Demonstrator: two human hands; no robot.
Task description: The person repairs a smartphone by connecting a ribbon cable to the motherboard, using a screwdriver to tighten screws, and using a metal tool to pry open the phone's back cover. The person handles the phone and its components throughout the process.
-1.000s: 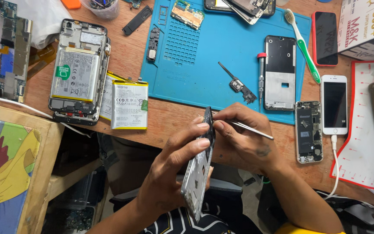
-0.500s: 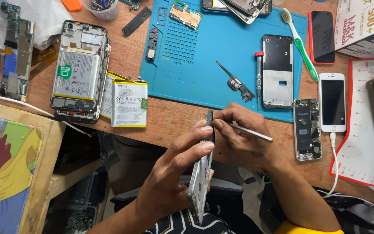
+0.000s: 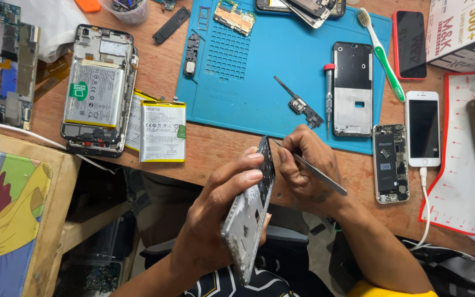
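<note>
Head view: your left hand (image 3: 215,220) grips a phone frame (image 3: 250,212) edge-on; your right hand (image 3: 306,165) pinches tweezers (image 3: 311,168) against its top.

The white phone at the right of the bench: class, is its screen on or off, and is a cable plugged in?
Off: the white phone shows a dark, blank screen. Plugged in: a white cable enters its bottom edge.
</note>
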